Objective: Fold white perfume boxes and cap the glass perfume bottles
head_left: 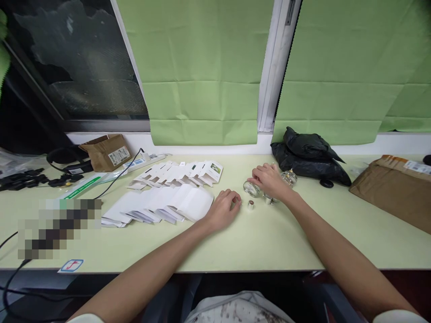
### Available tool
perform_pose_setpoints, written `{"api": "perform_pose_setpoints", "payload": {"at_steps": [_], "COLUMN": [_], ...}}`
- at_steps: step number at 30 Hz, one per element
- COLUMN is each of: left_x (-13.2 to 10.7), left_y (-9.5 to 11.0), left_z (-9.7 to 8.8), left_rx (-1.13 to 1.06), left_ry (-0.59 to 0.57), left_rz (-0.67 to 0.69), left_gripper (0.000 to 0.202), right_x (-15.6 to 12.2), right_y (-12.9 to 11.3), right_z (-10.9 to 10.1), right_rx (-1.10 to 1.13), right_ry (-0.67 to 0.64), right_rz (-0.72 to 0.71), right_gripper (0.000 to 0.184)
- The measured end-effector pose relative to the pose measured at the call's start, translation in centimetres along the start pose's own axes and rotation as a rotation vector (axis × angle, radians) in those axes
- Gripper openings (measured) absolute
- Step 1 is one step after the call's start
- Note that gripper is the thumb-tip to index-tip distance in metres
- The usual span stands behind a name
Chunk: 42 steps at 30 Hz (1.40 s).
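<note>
My left hand [225,207] rests on the table beside the white folded cartons [193,202], its fingers loosely curled and apart from the thumb, with nothing visible in them. My right hand [268,180] is bent over a small group of clear glass bottles, fingers closed at a round glass bottle [251,189]; the palm side of the grip is hidden. Another glass bottle [289,178] with a gold-coloured top shows behind the right wrist. A small silver cap [251,205] stands between my hands, and a second silver piece [268,200] sits under the right hand.
A back row of white printed cartons [178,172] lies behind the front row. Black plastic bags [310,157] and a brown parcel [393,188] are at right. An open cardboard box [107,152], a power strip [144,161] and black cables are at left.
</note>
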<state>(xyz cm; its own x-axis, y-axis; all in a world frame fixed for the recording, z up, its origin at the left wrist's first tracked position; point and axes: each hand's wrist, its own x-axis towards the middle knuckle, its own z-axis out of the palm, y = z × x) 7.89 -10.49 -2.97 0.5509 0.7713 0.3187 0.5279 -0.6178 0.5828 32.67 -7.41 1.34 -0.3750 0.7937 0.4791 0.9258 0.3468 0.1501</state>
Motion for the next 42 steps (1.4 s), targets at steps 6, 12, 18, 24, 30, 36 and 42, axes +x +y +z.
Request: {"api": "perform_pose_setpoints", "payload": {"at_steps": [6,12,18,24,30,36,42], "left_x": [0.0,-0.1,-0.1,0.0,0.1,0.3,0.5], "left_y": [0.0,0.2,-0.1,-0.3,-0.5,-0.4,-0.6], "left_z": [-0.1,-0.1,0.1,0.2,0.3,0.4,0.5], "left_rx": [-0.008,-0.008,0.015,0.012,0.014,0.018,0.042], "left_ry": [0.001,0.014,0.009,-0.002,0.004,0.038,0.014], "left_rz": [0.009,0.006,0.014,0.022,0.011,-0.036,-0.018], "left_gripper": [0.017,0.017,0.014,0.012,0.010,0.008,0.015], "right_x": [-0.1,-0.2,-0.2,-0.2,-0.3,-1.2,-2.1], "right_y": [0.4,1.0,1.1,0.9,0.3,-1.7,-2.9], "right_z": [0.0,0.3,0.2,0.1,-0.9,-3.0,-2.7], "right_rx": [-0.071,-0.109,-0.122,-0.144,-0.093,0.427,0.434], "right_ry": [0.028,0.052,0.065,0.071,0.127,-0.112,-0.407], "right_rz": [-0.005,0.021,0.015,0.005,0.043,-0.084,-0.134], "right_gripper": [0.034,0.033,0.032,0.031,0.027,0.025,0.013]}}
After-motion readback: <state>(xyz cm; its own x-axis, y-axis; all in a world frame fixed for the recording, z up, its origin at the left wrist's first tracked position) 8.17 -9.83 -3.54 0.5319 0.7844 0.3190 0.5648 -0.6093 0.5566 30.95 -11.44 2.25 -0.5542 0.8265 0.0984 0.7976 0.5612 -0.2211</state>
